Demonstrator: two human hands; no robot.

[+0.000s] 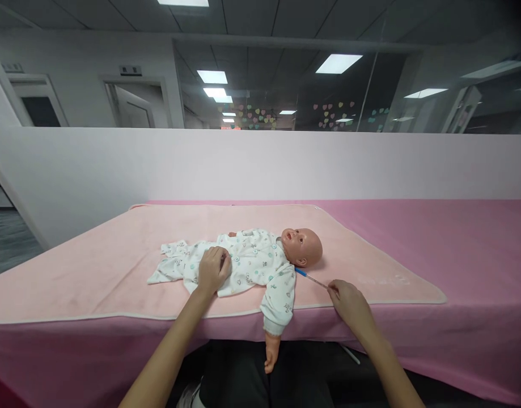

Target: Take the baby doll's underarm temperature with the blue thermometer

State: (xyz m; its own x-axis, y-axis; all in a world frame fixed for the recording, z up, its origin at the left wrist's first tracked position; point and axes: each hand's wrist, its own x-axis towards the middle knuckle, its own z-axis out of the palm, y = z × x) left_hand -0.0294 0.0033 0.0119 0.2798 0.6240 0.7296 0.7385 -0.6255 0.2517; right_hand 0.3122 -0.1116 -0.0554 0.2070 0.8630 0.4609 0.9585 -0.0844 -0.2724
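Note:
A baby doll (251, 255) in white printed clothes lies on its back, its head (305, 246) towards the right. One doll arm (279, 300) stretches towards me and hangs over the table edge. My right hand (347, 300) pinches the end of a thin glass thermometer (315, 280). The thermometer's blue end points at the doll's neck and shoulder; whether it touches the doll I cannot tell. On the doll's lower body rests my left hand (213, 269), with fingers curled in. What those fingers hold, if anything, is hidden.
Beneath the doll is a peach blanket (94, 277) with a pale border. It lies over a pink tablecloth (477, 260). Behind the table runs a low white wall (260, 164) with glass above it. My dark-clothed legs (243, 374) are under the table's front edge.

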